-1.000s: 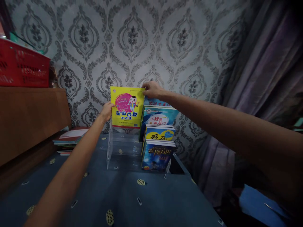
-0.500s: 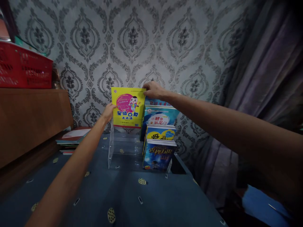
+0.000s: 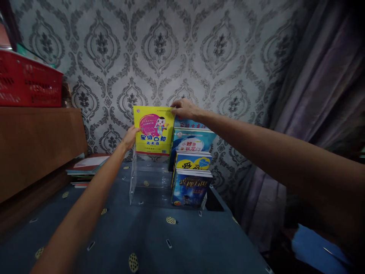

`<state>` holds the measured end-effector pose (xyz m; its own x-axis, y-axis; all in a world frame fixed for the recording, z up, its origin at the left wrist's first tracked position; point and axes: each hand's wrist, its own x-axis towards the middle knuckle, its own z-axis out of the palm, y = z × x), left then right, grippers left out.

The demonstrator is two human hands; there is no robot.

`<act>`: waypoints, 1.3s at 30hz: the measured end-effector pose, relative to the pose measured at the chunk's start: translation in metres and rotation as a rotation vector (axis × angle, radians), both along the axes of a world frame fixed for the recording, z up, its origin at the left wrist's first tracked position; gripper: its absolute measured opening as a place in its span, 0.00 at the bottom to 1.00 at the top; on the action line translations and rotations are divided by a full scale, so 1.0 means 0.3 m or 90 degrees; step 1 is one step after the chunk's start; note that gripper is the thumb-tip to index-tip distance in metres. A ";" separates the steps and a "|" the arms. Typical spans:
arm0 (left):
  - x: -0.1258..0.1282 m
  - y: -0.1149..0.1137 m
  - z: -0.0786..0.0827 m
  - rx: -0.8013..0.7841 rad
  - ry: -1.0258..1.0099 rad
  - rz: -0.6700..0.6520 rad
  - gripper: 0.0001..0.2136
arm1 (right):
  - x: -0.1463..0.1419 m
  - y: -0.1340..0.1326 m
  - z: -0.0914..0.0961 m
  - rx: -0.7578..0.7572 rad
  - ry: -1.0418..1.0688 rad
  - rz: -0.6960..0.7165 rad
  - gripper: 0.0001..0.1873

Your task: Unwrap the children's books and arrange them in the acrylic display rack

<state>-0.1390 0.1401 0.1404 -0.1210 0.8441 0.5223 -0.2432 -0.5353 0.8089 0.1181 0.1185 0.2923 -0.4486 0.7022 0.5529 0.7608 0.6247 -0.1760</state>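
Note:
A yellow workbook (image 3: 154, 131) with a pink cartoon cover stands upright at the back left of a clear tiered book stand (image 3: 133, 179). My left hand (image 3: 131, 137) grips its left edge. At its top right corner, my right hand (image 3: 184, 109) has its fingers closed on the cover's edge. Beside it, the stand's right half carries stepped rows of books: a light blue book (image 3: 194, 140), a yellow-and-blue book (image 3: 194, 160) and a dark blue book (image 3: 190, 188) in front. Another blue book behind them is partly hidden by my right hand and forearm.
A patterned blue cloth (image 3: 154, 236) covers the table. To the left, a pile of books and papers (image 3: 88, 167) lies beside a wooden cabinet (image 3: 42, 144) with a red basket (image 3: 31, 82) on top. Purple-grey curtains (image 3: 273, 152) hang on the right.
Almost nothing differs. Both hands stay on the yellow workbook, which sits a touch lower in the picture.

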 end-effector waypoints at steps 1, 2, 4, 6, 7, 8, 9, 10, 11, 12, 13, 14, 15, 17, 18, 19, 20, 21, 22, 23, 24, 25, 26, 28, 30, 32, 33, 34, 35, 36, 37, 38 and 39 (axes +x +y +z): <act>0.001 0.000 -0.001 0.001 0.001 0.002 0.16 | 0.004 -0.001 0.002 -0.004 0.003 0.003 0.18; 0.001 0.000 -0.002 0.001 0.002 0.004 0.16 | 0.007 -0.002 0.004 -0.003 0.005 0.005 0.18; 0.002 0.001 -0.002 -0.002 0.003 0.011 0.18 | 0.014 -0.001 0.007 0.011 0.005 0.006 0.18; 0.002 0.001 -0.001 -0.005 0.005 0.014 0.19 | 0.019 0.002 0.009 0.029 0.000 0.007 0.17; 0.003 0.000 -0.001 -0.006 0.005 0.016 0.19 | 0.021 0.003 0.009 0.035 -0.003 0.006 0.17; 0.003 -0.001 0.000 -0.005 0.004 0.020 0.19 | 0.023 0.005 0.009 0.038 -0.006 0.005 0.17; 0.004 -0.002 0.000 -0.003 0.002 0.025 0.19 | 0.025 0.006 0.009 0.041 -0.008 0.004 0.17; 0.005 -0.005 0.000 0.000 0.001 0.032 0.19 | 0.027 0.007 0.009 0.044 -0.009 0.003 0.17; 0.007 -0.007 0.000 0.002 -0.001 0.040 0.18 | 0.028 0.008 0.009 0.049 -0.008 0.004 0.17; 0.008 -0.010 -0.001 0.003 -0.002 0.048 0.18 | 0.030 0.008 0.009 0.055 -0.006 0.006 0.17; 0.009 -0.012 -0.001 0.002 -0.003 0.057 0.17 | 0.033 0.007 0.010 0.062 -0.003 0.009 0.17; 0.010 -0.014 -0.002 -0.001 -0.003 0.064 0.17 | 0.035 0.007 0.010 0.067 -0.001 0.014 0.17; 0.011 -0.017 -0.002 -0.005 -0.003 0.070 0.17 | 0.038 0.005 0.009 0.071 0.002 0.019 0.17; 0.013 -0.020 -0.003 -0.009 0.002 0.078 0.18 | 0.044 0.002 0.007 0.077 0.003 0.026 0.18; 0.014 -0.022 -0.003 -0.008 0.006 0.082 0.18 | 0.048 -0.001 0.005 0.080 0.003 0.024 0.18; 0.016 -0.024 -0.004 -0.007 0.008 0.085 0.18 | 0.050 -0.004 0.003 0.084 0.003 0.021 0.18; 0.017 -0.025 -0.004 -0.004 0.009 0.089 0.18 | 0.053 -0.007 0.000 0.088 0.005 0.018 0.18; 0.019 -0.027 -0.004 -0.002 0.008 0.092 0.17 | 0.055 -0.011 -0.004 0.087 0.009 0.014 0.18; 0.020 -0.029 -0.004 -0.001 0.007 0.094 0.17 | 0.057 -0.014 -0.008 0.083 0.017 0.013 0.18; 0.021 -0.031 -0.004 0.000 0.006 0.094 0.17 | 0.058 -0.018 -0.012 0.076 0.028 0.013 0.18; 0.023 -0.033 -0.004 0.001 0.006 0.093 0.17 | 0.059 -0.021 -0.017 0.071 0.041 0.014 0.18; 0.024 -0.035 -0.004 0.001 0.007 0.092 0.17 | 0.060 -0.026 -0.022 0.071 0.057 0.016 0.18; 0.025 -0.037 -0.004 0.002 0.008 0.091 0.17 | 0.060 -0.031 -0.028 0.081 0.076 0.018 0.18; 0.025 -0.042 -0.005 0.007 0.009 0.089 0.17 | 0.059 -0.052 -0.048 0.133 0.124 0.019 0.19; 0.023 -0.047 -0.005 0.008 0.010 0.094 0.18 | 0.058 -0.092 -0.084 0.206 0.166 0.031 0.19; 0.014 -0.053 -0.007 0.008 0.011 0.109 0.18 | 0.056 -0.156 -0.144 0.261 0.163 0.078 0.18; 0.008 -0.056 -0.009 0.010 0.013 0.123 0.19 | 0.055 -0.196 -0.186 0.274 0.142 0.119 0.17; -0.001 -0.059 -0.013 0.014 0.014 0.138 0.19 | 0.054 -0.238 -0.236 0.279 0.106 0.169 0.16; -0.011 -0.063 -0.021 0.021 0.011 0.157 0.19 | 0.053 -0.281 -0.294 0.276 0.061 0.229 0.15; -0.023 -0.069 -0.034 0.027 0.005 0.183 0.19 | 0.051 -0.323 -0.360 0.268 0.015 0.297 0.15; -0.036 -0.077 -0.054 0.030 -0.001 0.216 0.18 | 0.048 -0.363 -0.433 0.247 -0.037 0.366 0.14; -0.049 -0.087 -0.081 0.027 -0.005 0.252 0.18 | 0.045 -0.400 -0.512 0.227 -0.064 0.421 0.14; -0.063 -0.100 -0.116 0.020 -0.005 0.288 0.18 | 0.041 -0.434 -0.596 0.208 -0.079 0.465 0.14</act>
<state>-0.1580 0.1101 0.1055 -0.4783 0.6894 0.5440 0.0140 -0.6133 0.7897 0.1303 -0.0117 0.1135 -0.8034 0.0191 0.5951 0.1423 0.9767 0.1608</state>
